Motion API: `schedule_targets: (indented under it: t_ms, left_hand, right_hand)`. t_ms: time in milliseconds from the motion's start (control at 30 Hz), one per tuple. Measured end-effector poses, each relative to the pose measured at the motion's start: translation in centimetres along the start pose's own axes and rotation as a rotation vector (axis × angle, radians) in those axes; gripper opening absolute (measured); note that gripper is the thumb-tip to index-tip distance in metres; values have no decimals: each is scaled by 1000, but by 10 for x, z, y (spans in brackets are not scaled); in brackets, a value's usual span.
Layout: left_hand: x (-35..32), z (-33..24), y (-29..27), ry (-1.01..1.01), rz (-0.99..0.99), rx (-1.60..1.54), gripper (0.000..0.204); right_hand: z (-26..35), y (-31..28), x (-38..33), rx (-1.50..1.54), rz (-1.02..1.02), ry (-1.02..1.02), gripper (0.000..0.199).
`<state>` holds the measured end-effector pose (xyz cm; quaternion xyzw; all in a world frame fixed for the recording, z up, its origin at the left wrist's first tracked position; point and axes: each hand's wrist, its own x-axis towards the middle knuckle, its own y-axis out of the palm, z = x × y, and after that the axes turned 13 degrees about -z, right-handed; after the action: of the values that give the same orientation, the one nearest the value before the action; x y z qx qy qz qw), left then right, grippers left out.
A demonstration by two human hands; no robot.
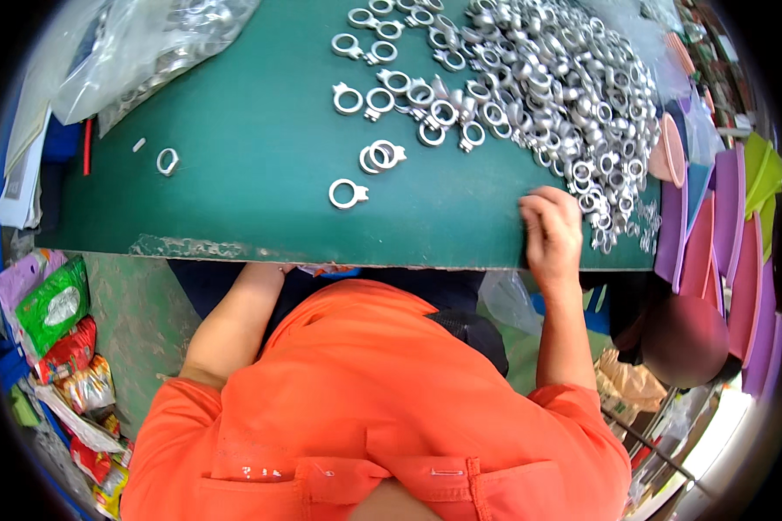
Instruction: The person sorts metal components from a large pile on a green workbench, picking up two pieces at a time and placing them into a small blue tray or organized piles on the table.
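Note:
My right hand (554, 230) is over the near right part of the green tabletop, just left of the heap of metal rings. Its fingers are curled and slightly blurred, and whatever they may hold is hidden. My left forearm (235, 326) runs under the table's front edge, which hides the hand and its fingers. The large heap of silver metal rings with small lugs (565, 78) covers the far right. One single ring (347, 194) lies near the front middle, with two overlapping rings (381, 156) just beyond it. Another ring (168, 161) sits alone at the left.
A clear plastic bag of metal parts (174, 52) lies at the far left. Small shiny pieces (643, 227) are scattered near the right edge. Purple and pink bins (730, 217) line the right side. Colourful packets (56, 304) are stacked left of the chipped table edge (187, 247).

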<state>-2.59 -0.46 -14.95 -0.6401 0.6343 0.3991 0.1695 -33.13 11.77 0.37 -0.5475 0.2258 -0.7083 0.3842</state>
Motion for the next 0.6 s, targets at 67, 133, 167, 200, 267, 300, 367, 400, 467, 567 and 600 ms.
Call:
schedule_targets:
  t_ms: [67, 133, 167, 200, 267, 300, 367, 400, 467, 567, 600]
  left_hand:
    - [-2, -10, 2, 89, 57, 298, 33]
    - [-10, -20, -1, 205, 155, 665, 33]
    - [-18, -22, -3, 273, 215, 845, 32]
    - [-28, -24, -5, 335, 277, 997, 32]
    - [-49, -18, -8, 368, 395, 1150, 32]
    - [-62, -13, -9, 365, 437, 1184, 31]
    - [-85, -8, -8, 498, 510, 1204, 25]
    - [-99, -17, -4, 683, 600, 1278, 24]
    - [-119, -39, 5, 786, 730, 1192, 22]
    - [-153, -85, 31, 572, 651, 1086, 20]
    - [-156, -92, 34, 476, 593, 1032, 22]
  right_hand:
    - [-7, 0, 4, -198, -63, 68, 15]
    - [5, 5, 18, -87, -94, 113, 15]
    - [13, 13, 26, -10, -99, 84, 16]
    - [22, 22, 36, 67, -107, 58, 17]
    - [40, 42, 57, 151, -76, -19, 25]
    - [47, 54, 68, 161, -64, -41, 31]
    - [57, 76, 77, 91, 7, -92, 41]
    - [60, 85, 76, 11, 71, -126, 44]
    - [72, 84, 72, 83, 116, -121, 40]
    - [84, 66, 57, 206, 209, -171, 41]
    - [89, 60, 52, 257, 234, -150, 40]
